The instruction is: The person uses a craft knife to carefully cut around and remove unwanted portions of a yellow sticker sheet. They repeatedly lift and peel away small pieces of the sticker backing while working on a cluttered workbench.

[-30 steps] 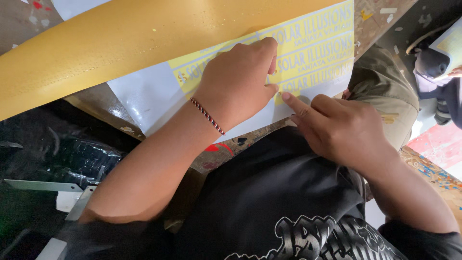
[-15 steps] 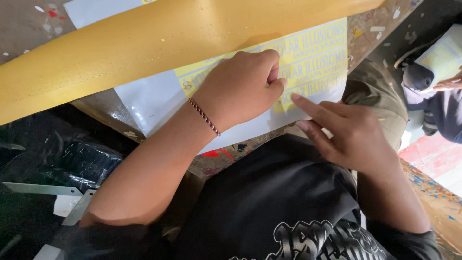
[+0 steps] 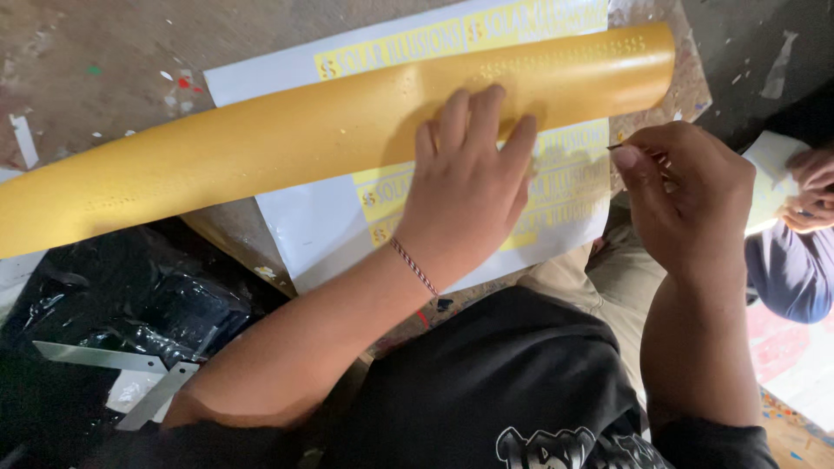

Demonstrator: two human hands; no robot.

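Observation:
A white sheet with yellow cut-out lettering (image 3: 330,234) lies on a worn table, partly under a long yellow roll (image 3: 261,148). My left hand (image 3: 465,187) rests flat on the sheet with fingers spread, fingertips touching the roll's near edge. A braided thread band circles that wrist. My right hand (image 3: 682,195) hovers off the sheet's right edge, pinched shut on a thin dark pointed tool (image 3: 618,147) between thumb and forefinger.
Black plastic (image 3: 122,313) and two metal strips (image 3: 100,356) lie at the lower left. Another person's hands (image 3: 808,187) hold a white sheet at the right edge. The worn tabletop (image 3: 104,52) shows paint flecks and scraps.
My left hand has opened from a curled grip and now lies flat. My right hand lifted off the sheet and moved right, pinching the tool. The view shifted down, showing more table.

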